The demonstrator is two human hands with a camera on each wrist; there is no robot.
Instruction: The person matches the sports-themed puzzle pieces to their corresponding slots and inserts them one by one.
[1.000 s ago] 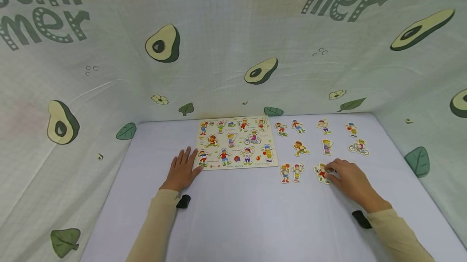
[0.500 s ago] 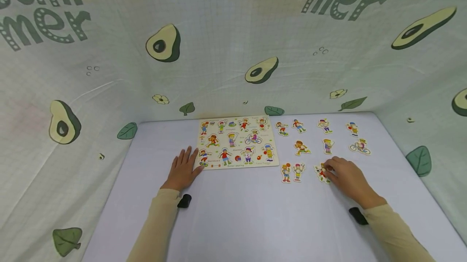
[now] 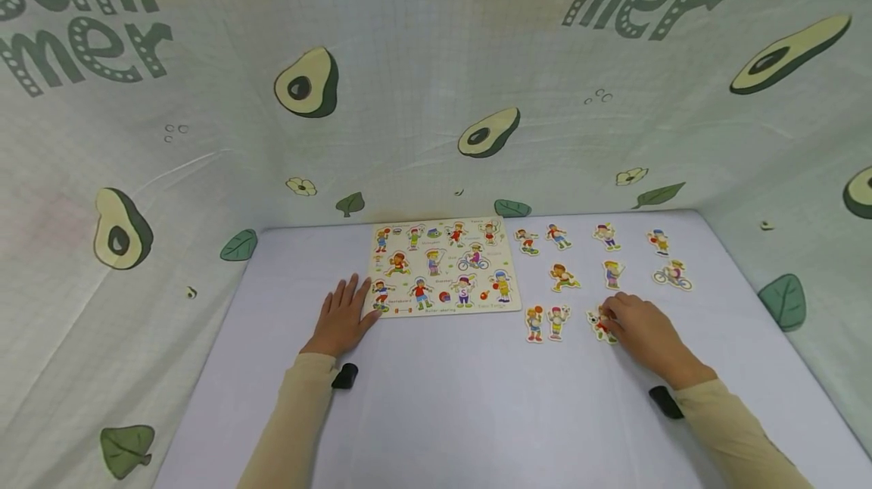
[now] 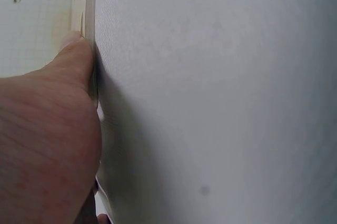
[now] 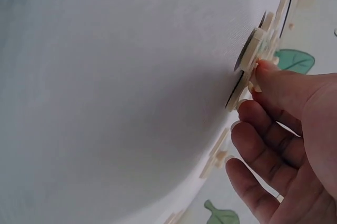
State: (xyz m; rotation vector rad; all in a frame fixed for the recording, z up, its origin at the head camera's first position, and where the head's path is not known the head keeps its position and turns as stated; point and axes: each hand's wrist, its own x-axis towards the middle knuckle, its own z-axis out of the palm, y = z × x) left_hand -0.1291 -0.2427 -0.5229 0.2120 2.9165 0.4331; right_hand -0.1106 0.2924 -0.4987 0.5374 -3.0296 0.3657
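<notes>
My left hand (image 3: 337, 322) lies flat on the white table with fingers spread. Its thumb and index finger touch the left edge of a cream puzzle board (image 3: 507, 254) printed with sports figures. In the left wrist view the thumb presses along the board's edge (image 4: 90, 3). On the right, my right hand (image 3: 647, 334) pinches a soccer-player puzzle piece (image 3: 596, 322) between thumb and index finger, partly hiding it. The right wrist view shows this piece (image 5: 238, 91) edge-on, low at the table, its knob covered by my fingertips; the other fingers are loosely curled.
Right of the board lie several loose puzzle pieces, among them a runner (image 3: 562, 277), a cyclist (image 3: 672, 275) and a basketball player (image 3: 534, 324). A cloth backdrop (image 3: 395, 156) with avocados rises behind the table. Each wrist carries a small black camera (image 3: 345, 376).
My right wrist has shifted slightly left, while its fingers stay at the soccer-player piece. The left hand and the board stay put.
</notes>
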